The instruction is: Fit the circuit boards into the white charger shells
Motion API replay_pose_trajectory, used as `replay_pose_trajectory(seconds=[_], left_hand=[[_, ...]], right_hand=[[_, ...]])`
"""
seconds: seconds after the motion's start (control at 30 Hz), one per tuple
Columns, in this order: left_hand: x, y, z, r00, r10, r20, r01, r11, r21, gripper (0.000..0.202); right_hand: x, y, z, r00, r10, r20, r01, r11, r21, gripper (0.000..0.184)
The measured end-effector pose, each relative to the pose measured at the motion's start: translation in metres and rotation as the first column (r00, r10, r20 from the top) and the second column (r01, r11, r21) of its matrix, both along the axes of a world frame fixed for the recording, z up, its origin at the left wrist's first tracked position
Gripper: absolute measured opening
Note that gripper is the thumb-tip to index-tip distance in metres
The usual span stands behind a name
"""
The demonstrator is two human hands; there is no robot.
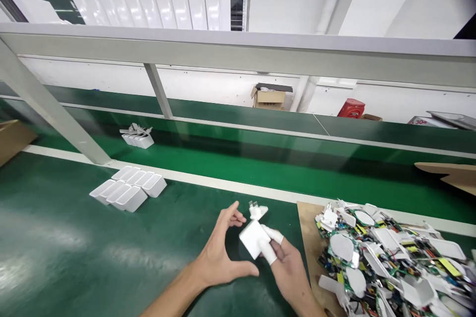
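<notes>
My right hand [286,267], with white covers on its thumb and a finger, grips a white square plastic plug piece [253,238]. A small plug part with metal prongs [257,211] sticks out at its far corner. Whether the two parts are joined is not clear. To the left, my left hand [217,252] is open and holds nothing; its thumb and fingers curve apart around the near side of the piece without visibly touching it. Both hands are above the dark green tabletop [178,237].
Right of my hands, a heap of circuit boards and white plastic parts [386,257] lies on cardboard [308,237]. White open housings [130,188] stand in rows at left. Beyond the pale rail [208,182], a green belt [230,158] carries a housing group with parts on top [137,136].
</notes>
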State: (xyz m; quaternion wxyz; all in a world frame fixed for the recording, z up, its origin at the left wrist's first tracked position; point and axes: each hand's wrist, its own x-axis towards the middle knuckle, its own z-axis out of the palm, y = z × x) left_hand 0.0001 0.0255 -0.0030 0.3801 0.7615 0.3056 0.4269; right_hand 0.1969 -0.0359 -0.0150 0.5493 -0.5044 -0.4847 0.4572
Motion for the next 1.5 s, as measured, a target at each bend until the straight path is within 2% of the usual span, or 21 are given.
replay_pose_trajectory(seconds=[0.03,0.1,0.2,0.4,0.87,0.93,1.0,1.07,1.1,1.13,1.2,1.3,1.4,1.5], left_hand=[[0.002,-0.003,0.000,1.000,-0.004,-0.022,0.005,0.999,0.047,0.116],[0.006,-0.009,0.001,0.999,0.006,-0.054,0.001,0.991,0.133,0.100],[0.012,-0.015,0.002,0.999,0.038,-0.026,-0.031,0.977,0.213,0.086],[0.012,-0.014,0.003,0.999,0.044,0.002,-0.043,0.956,0.289,0.087],[0.014,-0.013,0.007,1.000,0.023,-0.010,-0.019,0.948,0.319,0.087],[0.013,-0.013,0.005,0.999,0.027,-0.033,-0.015,0.950,0.311,0.087],[0.012,-0.012,0.002,0.995,0.059,-0.083,-0.033,0.956,0.290,0.086],[0.010,-0.011,-0.002,0.980,0.127,-0.155,-0.086,0.965,0.246,0.085],[0.009,-0.010,-0.005,0.968,0.162,-0.191,-0.121,0.970,0.212,0.083],[0.008,-0.008,-0.007,0.957,0.193,-0.218,-0.157,0.973,0.170,0.081],[0.007,-0.001,-0.009,0.939,0.238,-0.247,-0.226,0.971,0.073,0.076],[0.013,0.018,-0.002,0.936,0.243,-0.255,-0.261,0.965,-0.038,0.075],[0.036,0.039,0.014,0.954,0.112,-0.279,-0.146,0.984,-0.104,0.083],[0.071,0.051,0.023,0.951,-0.080,-0.298,0.025,0.983,-0.184,0.089]], right_hand=[[-0.003,0.000,0.001,0.980,-0.010,-0.197,-0.012,0.994,-0.111,0.047],[-0.009,-0.001,0.006,0.872,-0.039,-0.487,-0.096,0.964,-0.249,0.053],[-0.016,-0.003,0.013,0.754,-0.040,-0.656,-0.191,0.942,-0.276,0.052],[-0.020,-0.003,0.021,0.727,-0.042,-0.685,-0.202,0.941,-0.272,0.052],[-0.017,0.000,0.015,0.758,-0.027,-0.651,-0.202,0.940,-0.274,0.051],[-0.017,0.000,0.010,0.803,-0.030,-0.595,-0.162,0.950,-0.267,0.052],[-0.015,-0.001,0.005,0.902,-0.048,-0.428,-0.048,0.976,-0.210,0.050],[-0.013,-0.003,0.004,0.985,-0.064,-0.161,0.057,0.997,-0.053,0.040],[-0.012,-0.005,0.004,0.997,-0.080,-0.013,0.081,0.995,0.052,0.034],[-0.011,-0.007,0.006,0.986,-0.103,0.127,0.082,0.983,0.163,0.030],[-0.011,-0.011,0.013,0.921,-0.177,0.346,0.031,0.921,0.388,0.031],[-0.012,-0.016,0.022,0.818,-0.266,0.510,-0.121,0.787,0.605,0.040],[-0.014,-0.014,0.019,0.749,-0.292,0.595,-0.264,0.692,0.672,0.033],[-0.014,-0.009,0.002,0.710,-0.340,0.617,-0.314,0.631,0.709,0.023]])
